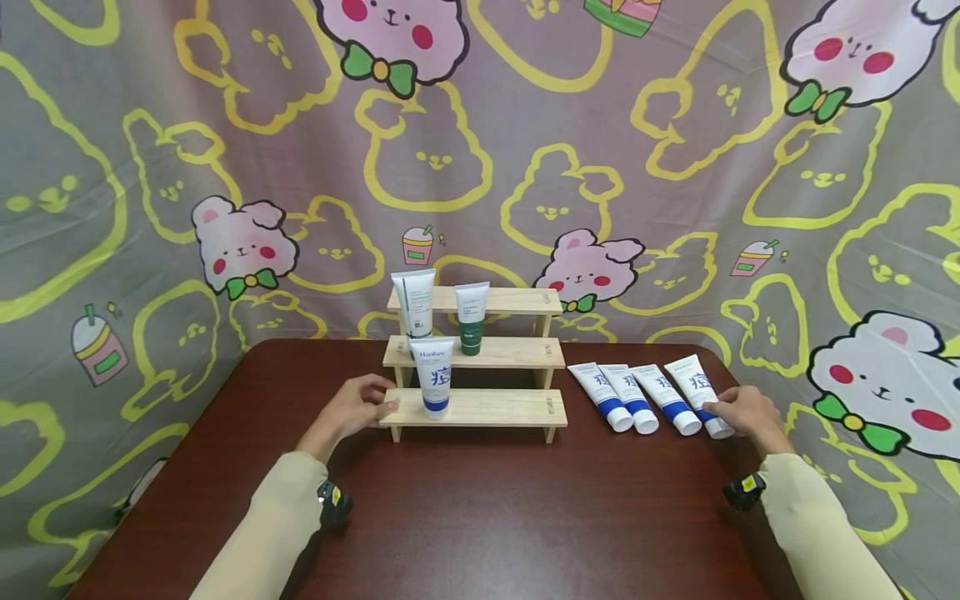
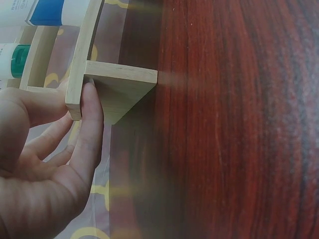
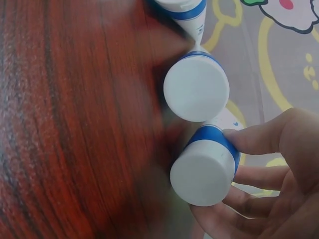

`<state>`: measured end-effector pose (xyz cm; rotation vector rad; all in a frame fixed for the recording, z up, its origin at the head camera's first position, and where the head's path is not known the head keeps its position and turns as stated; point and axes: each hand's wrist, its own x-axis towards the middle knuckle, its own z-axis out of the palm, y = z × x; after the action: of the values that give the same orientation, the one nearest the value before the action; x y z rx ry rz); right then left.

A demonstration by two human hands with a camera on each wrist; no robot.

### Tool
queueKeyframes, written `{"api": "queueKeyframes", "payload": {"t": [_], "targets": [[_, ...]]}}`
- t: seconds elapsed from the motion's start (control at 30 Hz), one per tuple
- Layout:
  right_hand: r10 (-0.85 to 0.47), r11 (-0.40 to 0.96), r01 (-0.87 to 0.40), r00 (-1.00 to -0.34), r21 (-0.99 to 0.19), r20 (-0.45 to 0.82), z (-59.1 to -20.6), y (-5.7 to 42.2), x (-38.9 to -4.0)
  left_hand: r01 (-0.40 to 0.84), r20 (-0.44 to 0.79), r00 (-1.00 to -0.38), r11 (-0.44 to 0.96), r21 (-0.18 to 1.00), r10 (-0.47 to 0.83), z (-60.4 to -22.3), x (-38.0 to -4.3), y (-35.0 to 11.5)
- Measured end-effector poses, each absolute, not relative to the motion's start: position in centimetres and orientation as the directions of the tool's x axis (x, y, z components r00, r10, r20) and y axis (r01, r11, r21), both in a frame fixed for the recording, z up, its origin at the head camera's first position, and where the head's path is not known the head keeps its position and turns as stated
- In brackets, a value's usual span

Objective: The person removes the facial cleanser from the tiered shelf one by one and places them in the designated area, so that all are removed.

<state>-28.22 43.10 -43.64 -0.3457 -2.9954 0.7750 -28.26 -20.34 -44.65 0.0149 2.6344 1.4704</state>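
My left hand pinches the left end of the lowest step of a three-tier wooden display rack. In the left wrist view, thumb and fingers lie on both faces of the board. On that step stands a white tube with a blue band. Far to the right, my right hand holds the rightmost of several lying white-and-blue tubes near its cap. In the right wrist view the thumb presses its blue band and the fingers curl around the far side; the white cap faces the camera.
A white tube and a white-and-green tube stand on the middle step. Other white-and-blue tubes lie side by side right of the rack. The dark wood table backs onto a patterned cloth.
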Motion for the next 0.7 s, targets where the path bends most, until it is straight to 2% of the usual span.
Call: {"api": "queueKeyframes", "payload": {"t": [0.33,0.7], "targets": [[0.252,0.81,0.259,-0.964,-0.526,-0.086,-43.67,43.11,-28.3,-0.055,-0.108,-0.992,0.529,0.847,0.071,-44.43,-28.34,-20.27],[0.229,0.726,0.323,-0.946,-0.607,-0.23,-43.79,43.7,-28.72,-0.061,-0.109,-0.992,0.53,0.846,0.06,-44.69,-28.33,-20.33]]}}
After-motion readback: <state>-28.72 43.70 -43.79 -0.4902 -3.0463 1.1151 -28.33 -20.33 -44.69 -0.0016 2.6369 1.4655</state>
